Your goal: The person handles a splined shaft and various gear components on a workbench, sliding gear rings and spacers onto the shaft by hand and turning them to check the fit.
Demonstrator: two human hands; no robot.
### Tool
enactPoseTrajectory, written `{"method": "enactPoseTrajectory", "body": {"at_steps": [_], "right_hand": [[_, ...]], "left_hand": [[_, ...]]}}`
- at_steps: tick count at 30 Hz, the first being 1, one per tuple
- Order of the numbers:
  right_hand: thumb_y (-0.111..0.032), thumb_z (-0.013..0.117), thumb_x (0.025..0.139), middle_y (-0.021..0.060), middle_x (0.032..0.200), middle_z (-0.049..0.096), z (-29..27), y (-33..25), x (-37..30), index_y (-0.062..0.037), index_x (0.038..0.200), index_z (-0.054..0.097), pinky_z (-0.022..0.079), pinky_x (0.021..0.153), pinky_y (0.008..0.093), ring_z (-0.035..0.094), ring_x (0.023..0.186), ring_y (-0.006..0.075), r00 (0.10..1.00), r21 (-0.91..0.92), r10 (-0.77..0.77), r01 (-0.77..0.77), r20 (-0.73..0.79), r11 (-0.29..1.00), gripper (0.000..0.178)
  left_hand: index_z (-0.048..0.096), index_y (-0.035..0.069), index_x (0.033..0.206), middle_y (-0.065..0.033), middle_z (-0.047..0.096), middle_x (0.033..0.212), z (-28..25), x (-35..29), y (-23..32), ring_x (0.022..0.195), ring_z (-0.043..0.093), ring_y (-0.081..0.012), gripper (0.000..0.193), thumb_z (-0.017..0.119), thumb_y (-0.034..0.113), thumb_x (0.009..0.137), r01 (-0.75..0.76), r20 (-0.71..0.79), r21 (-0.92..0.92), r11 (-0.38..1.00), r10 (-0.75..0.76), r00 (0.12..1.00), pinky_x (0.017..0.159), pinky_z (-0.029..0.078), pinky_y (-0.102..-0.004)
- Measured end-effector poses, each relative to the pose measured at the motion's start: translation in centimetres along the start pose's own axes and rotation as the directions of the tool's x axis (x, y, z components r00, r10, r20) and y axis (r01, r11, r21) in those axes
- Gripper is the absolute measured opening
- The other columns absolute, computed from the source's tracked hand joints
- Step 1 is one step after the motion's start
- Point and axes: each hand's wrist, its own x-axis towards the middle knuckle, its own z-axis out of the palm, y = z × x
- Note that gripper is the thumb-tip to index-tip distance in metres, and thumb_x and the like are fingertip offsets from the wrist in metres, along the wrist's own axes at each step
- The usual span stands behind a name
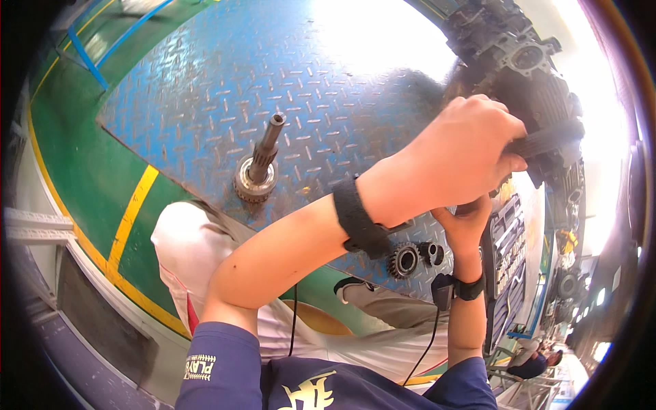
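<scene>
Reaching across the body, the left forearm, in a blue short sleeve and a black wristband (357, 213), runs toward the upper right in the head view. The left hand (471, 147) is closed in a fist, fingers curled around a dark grey, elongated bar (550, 139) that sticks out to the right, in front of greyish metal machine housings (526, 58). The right hand (468, 229), just below the left, has its thumb and fingers curved beside a dark, rounded piece (471, 207); the left hand partly covers this spot, so how far the right grip is closed, and whether it has hold of the piece, cannot be told.

On the blue diamond-plate metal work surface (205, 89), a steel splined shaft with a wide round base (261, 160) stands upright, well apart from both hands. Nearer the right wrist, a dark steel toothed gear ring (395, 265) lies just beside a smaller dark metal ring (439, 258). To the right of that wrist, a black tray (488, 256) holds silver hand tools (507, 229).
</scene>
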Motion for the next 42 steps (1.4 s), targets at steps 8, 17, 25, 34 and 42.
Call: {"method": "enactPoseTrajectory", "body": {"at_steps": [8, 17, 25, 34, 42], "right_hand": [[-0.005, 0.086, 0.073, 0.0047, 0.108, 0.069, -0.4, 0.0, 0.6, 0.0016, 0.116, 0.064, 0.05, 0.089, 0.0296, 0.065, 0.1, 0.0134, 0.998, -0.021, 0.052, -0.051, 0.044, 0.998, 0.049], [-0.004, 0.086, 0.068, 0.0096, 0.123, 0.065, -0.6, -1.8, 1.2, 0.0033, 0.122, 0.062, 0.048, 0.099, 0.0327, 0.063, 0.111, 0.0173, 0.987, 0.258, -0.002, 0.044, -0.16, 0.965, 0.06], [-0.004, 0.082, 0.078, 0.0184, 0.132, 0.062, -0.6, -6.7, 2.8, 0.0113, 0.145, 0.042, 0.049, 0.105, 0.0388, 0.063, 0.119, 0.0255, 0.951, 0.47, -0.106, 0.239, -0.292, 0.85, 0.08], [-0.002, 0.073, 0.087, 0.0251, 0.135, 0.059, -4.8, -9.5, 6.2, 0.0119, 0.144, 0.042, 0.05, 0.107, 0.0445, 0.063, 0.12, 0.0362, 0.886, 0.291, -0.253, 0.378, -0.389, 0.879, 0.066], [-0.018, 0.046, 0.107, 0.0268, 0.14, 0.054, -8.2, -16.5, 7.2, 0.0101, 0.143, 0.043, 0.045, 0.115, 0.053, 0.054, 0.13, 0.0453, 0.804, 0.189, -0.349, 0.484, -0.481, 0.854, 0.046]], "left_hand": [[0.07, 0.0, 0.089, -0.016, 0.064, 0.084, 0.1, -0.3, 0.0, 0.088, 0.062, -0.0384, 0.015, 0.075, 0.012, 0.082, 0.047, 0.046, 0.001, 0.999, -0.047, 0.998, 0.079, 0.049, -0.0468], [0.068, 0.0, 0.101, -0.0171, 0.063, 0.098, -0.1, -0.5, 0.4, 0.097, 0.061, -0.0381, 0.022, 0.073, 0.014, 0.085, 0.043, 0.052, -0.032, 0.999, -0.041, 0.998, 0.086, 0.049, -0.0445], [0.05, 0.002, 0.14, -0.0193, 0.065, 0.115, -1.2, -0.8, 1.0, 0.106, 0.064, -0.0283, 0.052, 0.067, 0.025, 0.096, 0.362, 0.304, -0.347, 0.865, -0.261, 0.916, 0.093, 0.05, -0.0373], [0.062, -0.003, 0.125, -0.0215, 0.073, 0.097, 0.7, -1.5, -0.8, 0.092, 0.073, -0.0315, 0.038, 0.07, 0.003, 0.088, 0.248, 0.271, -0.174, 0.953, -0.195, 0.942, 0.081, 0.055, -0.0373], [0.066, -0.004, 0.117, -0.018, 0.072, 0.089, 0.4, -0.6, -0.3, 0.083, 0.07, -0.0186, 0.029, 0.069, 0.001, 0.089, 0.325, 0.267, -0.181, 0.928, -0.271, 0.925, 0.079, 0.055, -0.0348]]}}
